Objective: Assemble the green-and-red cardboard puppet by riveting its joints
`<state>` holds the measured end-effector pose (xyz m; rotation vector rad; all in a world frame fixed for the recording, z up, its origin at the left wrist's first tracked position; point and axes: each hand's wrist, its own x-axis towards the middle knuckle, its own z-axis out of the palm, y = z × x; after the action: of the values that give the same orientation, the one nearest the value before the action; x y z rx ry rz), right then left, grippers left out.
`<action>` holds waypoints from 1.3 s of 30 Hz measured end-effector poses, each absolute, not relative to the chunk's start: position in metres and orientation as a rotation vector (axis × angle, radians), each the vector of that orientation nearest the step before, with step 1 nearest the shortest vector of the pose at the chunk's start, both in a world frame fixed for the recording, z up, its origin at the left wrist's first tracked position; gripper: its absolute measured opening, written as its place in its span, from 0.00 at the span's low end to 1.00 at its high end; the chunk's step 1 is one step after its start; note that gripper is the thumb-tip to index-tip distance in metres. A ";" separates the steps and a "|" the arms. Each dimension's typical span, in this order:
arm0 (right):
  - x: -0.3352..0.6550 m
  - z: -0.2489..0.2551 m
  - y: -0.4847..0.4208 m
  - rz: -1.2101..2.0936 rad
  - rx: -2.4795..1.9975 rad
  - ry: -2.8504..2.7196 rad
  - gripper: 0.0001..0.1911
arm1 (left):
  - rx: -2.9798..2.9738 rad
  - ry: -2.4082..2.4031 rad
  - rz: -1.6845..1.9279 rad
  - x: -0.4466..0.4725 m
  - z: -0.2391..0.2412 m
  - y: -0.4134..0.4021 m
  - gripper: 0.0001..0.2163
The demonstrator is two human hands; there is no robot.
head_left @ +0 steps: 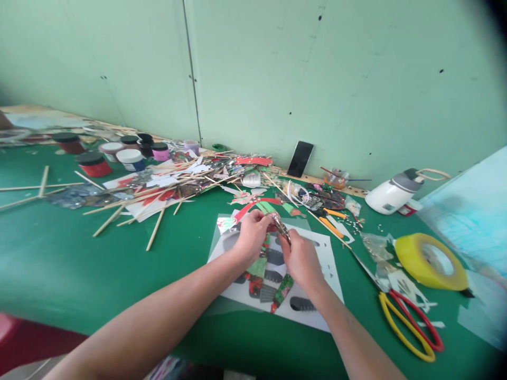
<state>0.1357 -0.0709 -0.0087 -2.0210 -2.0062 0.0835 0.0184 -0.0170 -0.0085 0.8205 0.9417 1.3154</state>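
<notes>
Both hands meet over a white printed sheet (322, 311) with dark shapes on it. My right hand (304, 259) is closed around a silver plier-like tool (282, 229), its head pointing up toward the left hand. Fingers pinched together, my left hand (253, 235) grips the upper part of a painted cut-out figure (258, 268) at the tool's head. The exact contact is hidden by the fingers. Red, green and grey jointed pieces of the figure spread below the hands. Above them lies a red and green painted strip (269, 205).
Red-and-yellow scissors (412, 322) and a yellow tape roll (431, 261) lie at the right. A white bottle (394, 191) and a phone (301, 158) stand near the wall. Wooden sticks (156, 232), paper scraps and paint jars (93, 164) crowd the left back. Orange-handled pliers (331, 226) lie right of the sheet.
</notes>
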 end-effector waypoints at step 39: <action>0.135 -0.006 -0.068 0.206 -1.898 -1.930 0.08 | 0.956 1.032 1.366 0.017 0.001 -0.018 0.10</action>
<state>0.1346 -0.0678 -0.0064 -1.8979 -1.9303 0.2059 0.0169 -0.0177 0.0006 0.9564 1.0318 1.3655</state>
